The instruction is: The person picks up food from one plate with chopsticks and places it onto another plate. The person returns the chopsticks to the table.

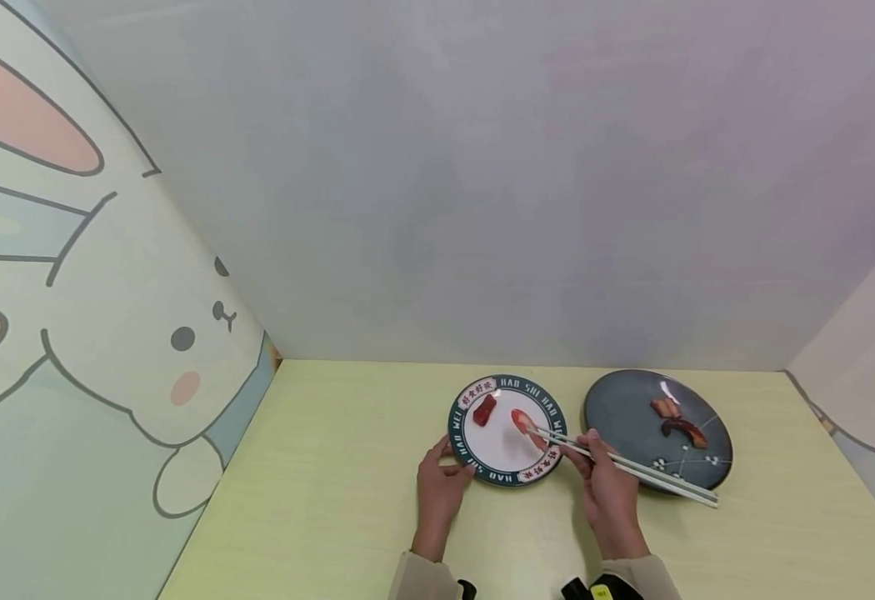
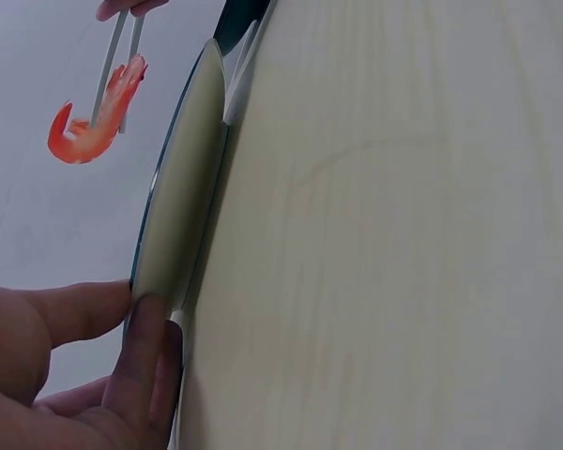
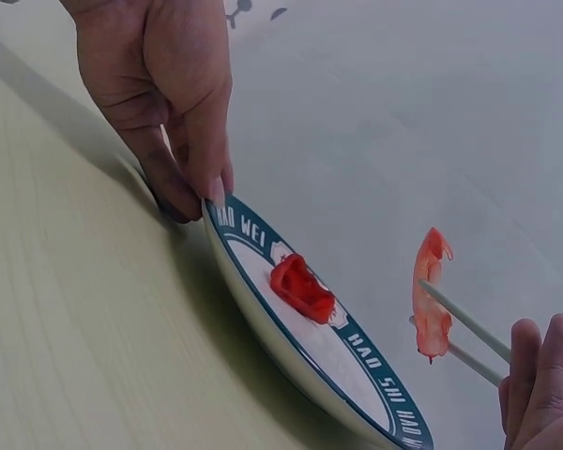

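My left hand grips the near-left rim of a white plate with a dark green lettered border, thumb on top and fingers beneath. My right hand holds a pair of pale chopsticks. Pinched between their tips is an orange-red shrimp, curled at the tail. It hangs above the white plate, apart from its surface, as the right wrist view shows. A curled glossy red piece, perhaps pepper, lies on that plate.
To the right stands a dark grey plate with a flower pattern. On it lie pinkish-brown food and a dark curved piece. A grey wall rises behind the pale table; a rabbit is drawn on the left wall.
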The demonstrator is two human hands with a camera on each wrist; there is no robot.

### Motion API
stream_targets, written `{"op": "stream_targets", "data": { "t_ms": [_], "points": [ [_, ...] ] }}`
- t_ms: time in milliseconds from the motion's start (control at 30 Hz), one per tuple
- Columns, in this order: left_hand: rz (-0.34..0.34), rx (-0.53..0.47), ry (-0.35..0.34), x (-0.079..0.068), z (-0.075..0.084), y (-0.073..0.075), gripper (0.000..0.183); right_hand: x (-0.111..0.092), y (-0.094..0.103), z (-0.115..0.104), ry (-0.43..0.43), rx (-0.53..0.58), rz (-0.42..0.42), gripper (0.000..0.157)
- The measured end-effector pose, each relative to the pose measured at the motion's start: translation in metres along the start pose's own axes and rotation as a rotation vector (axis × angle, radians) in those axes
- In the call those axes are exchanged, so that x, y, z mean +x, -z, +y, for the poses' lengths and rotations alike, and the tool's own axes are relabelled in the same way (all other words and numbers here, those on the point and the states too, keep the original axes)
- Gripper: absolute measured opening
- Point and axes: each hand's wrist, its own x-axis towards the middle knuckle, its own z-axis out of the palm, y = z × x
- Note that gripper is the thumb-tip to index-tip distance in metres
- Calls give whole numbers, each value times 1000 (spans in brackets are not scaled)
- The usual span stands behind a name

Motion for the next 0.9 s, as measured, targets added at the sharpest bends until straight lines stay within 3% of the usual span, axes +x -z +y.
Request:
{"op": "stream_targets", "data": {
  "t_ms": [533,900],
  "points": [
    [-4,-14,-12,-1,2,2,64,1,8,-13,-13,48,22,34],
    [-5,-19,-7,-1,0,1,64,4,13,-22,11,171,51,33]
  ]
}}
